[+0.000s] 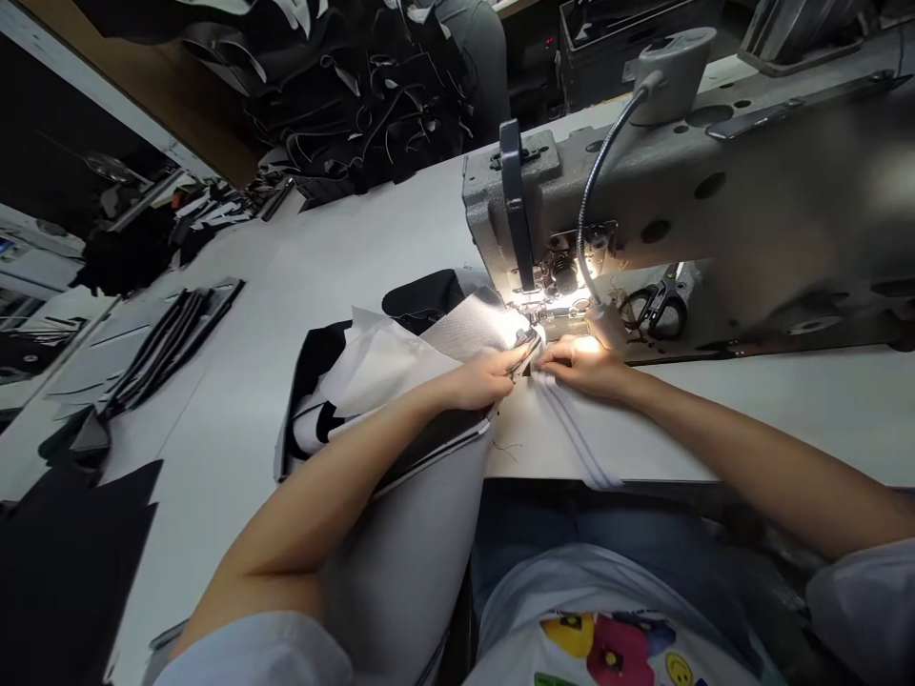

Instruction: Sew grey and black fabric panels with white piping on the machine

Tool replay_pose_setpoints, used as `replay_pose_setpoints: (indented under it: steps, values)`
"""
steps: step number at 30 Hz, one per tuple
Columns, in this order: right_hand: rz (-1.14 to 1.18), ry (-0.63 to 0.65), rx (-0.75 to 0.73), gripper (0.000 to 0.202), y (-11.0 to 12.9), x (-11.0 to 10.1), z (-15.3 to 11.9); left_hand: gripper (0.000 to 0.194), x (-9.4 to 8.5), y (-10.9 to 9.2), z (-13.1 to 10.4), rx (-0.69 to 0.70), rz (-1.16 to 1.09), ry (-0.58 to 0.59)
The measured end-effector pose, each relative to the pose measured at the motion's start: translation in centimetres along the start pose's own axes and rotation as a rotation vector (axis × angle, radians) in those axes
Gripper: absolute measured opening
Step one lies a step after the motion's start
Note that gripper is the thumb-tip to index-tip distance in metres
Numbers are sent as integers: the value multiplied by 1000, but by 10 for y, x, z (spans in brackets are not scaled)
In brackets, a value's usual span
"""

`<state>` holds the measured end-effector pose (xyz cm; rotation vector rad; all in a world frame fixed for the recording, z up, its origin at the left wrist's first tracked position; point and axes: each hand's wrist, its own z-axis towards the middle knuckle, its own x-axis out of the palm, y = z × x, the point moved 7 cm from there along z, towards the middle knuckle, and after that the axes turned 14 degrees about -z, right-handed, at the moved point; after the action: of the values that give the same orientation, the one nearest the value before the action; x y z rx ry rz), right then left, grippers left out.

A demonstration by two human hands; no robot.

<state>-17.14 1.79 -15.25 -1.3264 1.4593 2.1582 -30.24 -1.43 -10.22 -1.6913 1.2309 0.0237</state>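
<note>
Under the lit needle area of a grey sewing machine (564, 276), the edge of a black, white and grey fabric piece (386, 357) lies close to the presser foot. My left hand (486, 379) is closed on that edge, just left of the needle. On the right, my right hand (582, 367) pinches a pale cord-like strip (572, 429) near the foot; the strip runs down over the table's front edge. The fabric's larger part spreads left under my left forearm and hangs over the edge.
Black-handled scissors (661, 305) lie under the machine arm. A flexible lamp neck (597, 162) bends down beside my right hand. Stacked dark strips (172, 343) and black fabric (71, 562) are at the left, and a dark pile (372, 95) stands behind the white table (235, 400).
</note>
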Motion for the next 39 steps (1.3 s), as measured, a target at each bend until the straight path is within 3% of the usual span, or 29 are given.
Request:
replay_pose_setpoints:
  steps: [4,8,11,15,20,25,30,34,39]
  values:
    - [-31,-53,9,27,-1,-5,-7,78,22,4,5,-146,385,16]
    - [-239,-306,105,37,-12,-18,-8,79,31,1,6,-185,475,16]
    - [-384,-296,5,37,-1,-5,-3,78,32,-3,5,-179,503,-6]
    - [-487,-222,-47,36,10,9,3,76,35,-5,5,-165,518,-9]
    - [-572,-168,-55,36,9,12,15,77,26,-3,18,-174,496,-16]
    - [-580,-241,-108,40,4,11,18,77,19,-4,25,-182,466,-29]
    - [-666,-416,-34,33,-1,-2,4,83,30,-6,9,-220,493,15]
    - [-712,-386,-9,24,-2,0,3,78,29,-6,2,-224,451,66]
    - [-600,-431,-118,29,2,7,7,71,17,-9,17,-139,324,57]
